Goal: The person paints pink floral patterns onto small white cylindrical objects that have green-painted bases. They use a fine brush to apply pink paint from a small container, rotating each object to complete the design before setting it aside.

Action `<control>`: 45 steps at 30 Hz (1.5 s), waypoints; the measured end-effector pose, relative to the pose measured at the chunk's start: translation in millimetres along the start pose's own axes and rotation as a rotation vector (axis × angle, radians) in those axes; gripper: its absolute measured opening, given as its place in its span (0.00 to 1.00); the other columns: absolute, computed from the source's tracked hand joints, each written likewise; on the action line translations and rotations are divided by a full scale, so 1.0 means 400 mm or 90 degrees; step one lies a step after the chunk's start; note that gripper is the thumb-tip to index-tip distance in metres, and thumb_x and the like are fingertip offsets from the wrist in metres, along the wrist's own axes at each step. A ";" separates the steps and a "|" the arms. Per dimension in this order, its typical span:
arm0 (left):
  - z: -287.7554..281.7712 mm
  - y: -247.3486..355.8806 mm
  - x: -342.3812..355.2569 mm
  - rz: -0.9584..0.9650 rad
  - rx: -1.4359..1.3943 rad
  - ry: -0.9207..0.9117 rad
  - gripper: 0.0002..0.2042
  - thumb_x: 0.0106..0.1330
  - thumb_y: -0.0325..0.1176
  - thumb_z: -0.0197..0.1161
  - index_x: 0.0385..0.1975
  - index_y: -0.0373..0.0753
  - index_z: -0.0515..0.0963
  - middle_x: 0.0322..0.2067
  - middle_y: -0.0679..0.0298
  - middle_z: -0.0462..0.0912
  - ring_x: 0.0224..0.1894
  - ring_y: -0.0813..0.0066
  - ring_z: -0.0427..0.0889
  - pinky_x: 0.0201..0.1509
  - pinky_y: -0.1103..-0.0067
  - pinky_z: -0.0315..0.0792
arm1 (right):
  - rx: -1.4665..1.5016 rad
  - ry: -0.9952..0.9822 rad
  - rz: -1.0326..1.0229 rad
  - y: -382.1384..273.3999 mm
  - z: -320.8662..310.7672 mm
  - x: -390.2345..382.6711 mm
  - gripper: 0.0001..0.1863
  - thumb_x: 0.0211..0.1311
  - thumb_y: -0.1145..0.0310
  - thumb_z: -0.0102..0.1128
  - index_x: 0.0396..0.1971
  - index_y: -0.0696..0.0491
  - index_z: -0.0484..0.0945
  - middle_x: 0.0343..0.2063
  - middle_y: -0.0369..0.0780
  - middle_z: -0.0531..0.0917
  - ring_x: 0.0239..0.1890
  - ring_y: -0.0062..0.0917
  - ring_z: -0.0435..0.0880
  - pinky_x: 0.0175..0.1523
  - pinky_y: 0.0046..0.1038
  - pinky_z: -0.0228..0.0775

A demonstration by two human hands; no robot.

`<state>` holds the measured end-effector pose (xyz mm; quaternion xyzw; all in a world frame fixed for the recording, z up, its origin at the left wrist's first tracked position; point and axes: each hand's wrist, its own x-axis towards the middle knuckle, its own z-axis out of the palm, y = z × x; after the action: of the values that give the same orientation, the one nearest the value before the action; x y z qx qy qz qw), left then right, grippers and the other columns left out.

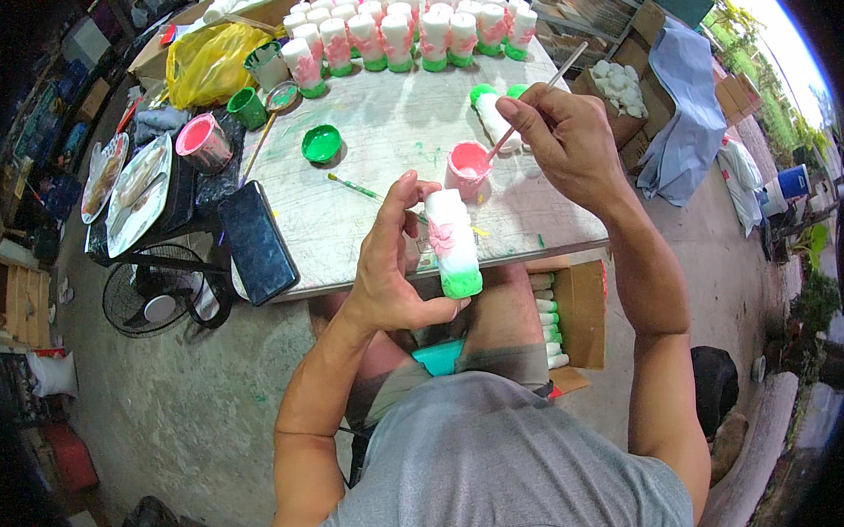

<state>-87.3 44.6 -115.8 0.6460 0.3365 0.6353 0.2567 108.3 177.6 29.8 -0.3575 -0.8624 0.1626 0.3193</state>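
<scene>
My left hand (pixel 391 260) holds a white candle-like cylinder (pixel 456 251) over the table's front edge, gripped at its two ends between fingers and thumb. The piece has a green base and a pink raised patch on its side. In my right hand (pixel 566 138) a thin paintbrush (pixel 567 65) is pinched, its tip at the mouth of a small cup of pink paint (pixel 469 165). Behind that hand, a couple of white cylinders with green ends (pixel 491 112) lie on the table. A small tub of green paint (pixel 321 144) and a second brush (pixel 352 185) are nearer my left hand.
Many painted cylinders (pixel 396 40) stand in rows at the table's far end. A phone (pixel 257 241) lies at the left edge, beside a pink paint can (pixel 204 144) and plates (pixel 141 194). A yellow bag (pixel 220 61) sits far left. Below right, a cardboard box (pixel 577 314) holds more cylinders.
</scene>
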 end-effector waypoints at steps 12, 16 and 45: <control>-0.006 -0.004 -0.006 -0.032 -0.001 -0.035 0.67 0.32 0.34 0.83 0.79 0.36 0.48 0.66 0.54 0.71 0.64 0.67 0.72 0.59 0.75 0.64 | -0.091 0.009 -0.198 0.036 0.022 -0.002 0.21 0.70 0.53 0.65 0.30 0.58 0.85 0.19 0.46 0.81 0.23 0.38 0.83 0.30 0.36 0.72; 0.001 0.005 0.002 -0.023 -0.017 -0.015 0.65 0.34 0.34 0.82 0.78 0.35 0.50 0.63 0.55 0.75 0.59 0.70 0.75 0.55 0.75 0.66 | -0.099 0.007 -0.190 0.027 0.021 0.006 0.23 0.71 0.51 0.63 0.28 0.58 0.84 0.18 0.46 0.80 0.21 0.37 0.81 0.30 0.36 0.71; 0.004 -0.002 -0.004 0.064 0.077 -0.024 0.63 0.34 0.33 0.81 0.78 0.37 0.51 0.62 0.54 0.74 0.61 0.65 0.74 0.57 0.73 0.66 | 0.743 0.252 0.101 0.030 0.148 -0.332 0.10 0.75 0.68 0.62 0.41 0.60 0.76 0.37 0.43 0.85 0.40 0.22 0.81 0.47 0.25 0.75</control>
<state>-85.6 44.3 -117.6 0.6885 0.3363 0.6134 0.1913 147.0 87.1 -78.1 -0.2104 -0.5267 0.5607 0.6033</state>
